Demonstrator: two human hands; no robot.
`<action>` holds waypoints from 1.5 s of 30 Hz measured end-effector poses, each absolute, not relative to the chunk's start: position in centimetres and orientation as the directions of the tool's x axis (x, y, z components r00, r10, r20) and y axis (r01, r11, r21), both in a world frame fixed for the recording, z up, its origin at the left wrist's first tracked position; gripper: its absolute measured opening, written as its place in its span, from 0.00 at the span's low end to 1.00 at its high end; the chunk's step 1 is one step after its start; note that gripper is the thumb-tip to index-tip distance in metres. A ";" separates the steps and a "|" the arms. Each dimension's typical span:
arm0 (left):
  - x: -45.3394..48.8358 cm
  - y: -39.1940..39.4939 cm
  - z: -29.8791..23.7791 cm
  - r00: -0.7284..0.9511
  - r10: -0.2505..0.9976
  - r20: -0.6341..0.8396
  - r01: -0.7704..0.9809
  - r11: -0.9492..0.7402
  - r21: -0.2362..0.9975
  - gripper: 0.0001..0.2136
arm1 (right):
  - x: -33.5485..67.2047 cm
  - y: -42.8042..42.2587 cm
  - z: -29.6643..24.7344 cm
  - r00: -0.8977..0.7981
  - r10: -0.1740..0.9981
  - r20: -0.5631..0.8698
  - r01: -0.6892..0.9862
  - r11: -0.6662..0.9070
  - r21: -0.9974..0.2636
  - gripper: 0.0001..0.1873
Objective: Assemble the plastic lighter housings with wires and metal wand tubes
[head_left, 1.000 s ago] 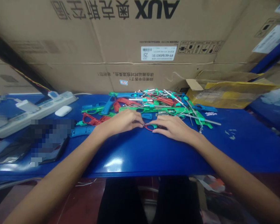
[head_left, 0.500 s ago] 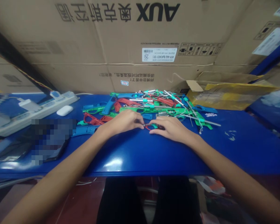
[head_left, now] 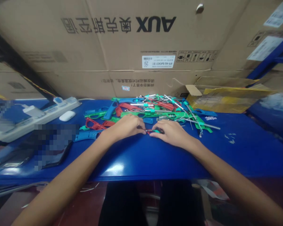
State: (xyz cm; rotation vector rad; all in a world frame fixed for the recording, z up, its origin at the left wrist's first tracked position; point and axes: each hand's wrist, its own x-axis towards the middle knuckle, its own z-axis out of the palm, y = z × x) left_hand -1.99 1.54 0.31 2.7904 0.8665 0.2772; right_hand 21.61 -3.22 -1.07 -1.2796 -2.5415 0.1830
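My left hand and my right hand lie close together on the blue table, fingertips nearly meeting. Between them they pinch a small red and green plastic part with a thin wire in it. Both hands have their fingers curled onto it. Just behind the hands lies a heap of red, green and blue plastic handle pieces and metal rods.
A white power strip with a plugged-in charger and a white earbud case sit at the left. A dark phone lies near the left front edge. Big cardboard boxes wall off the back; a yellow-lined open carton stands at the right.
My hands have drawn closer together over the small part; the right hand's fingers have slid left onto it. The view has shifted slightly.
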 end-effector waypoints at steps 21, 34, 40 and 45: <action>-2.5 1.2 0.8 0.826 0.553 0.107 0.525 -0.825 0.209 0.11 | 30.6 -0.3 1.2 -0.260 0.805 0.533 0.852 0.451 -0.266 0.18; -4.0 3.4 1.3 0.625 0.640 0.447 0.716 -0.698 -0.002 0.12 | 32.4 0.8 0.3 -0.397 0.828 0.397 0.818 0.515 -0.256 0.18; -5.2 4.3 0.8 0.496 0.682 0.538 0.787 -0.615 0.053 0.11 | 30.9 0.6 -0.1 -0.425 0.849 0.314 0.832 0.503 -0.236 0.13; -5.2 4.5 0.5 0.484 0.687 0.541 0.776 -0.623 0.096 0.10 | 30.5 0.0 0.0 -0.226 0.911 0.345 0.945 0.291 -0.147 0.14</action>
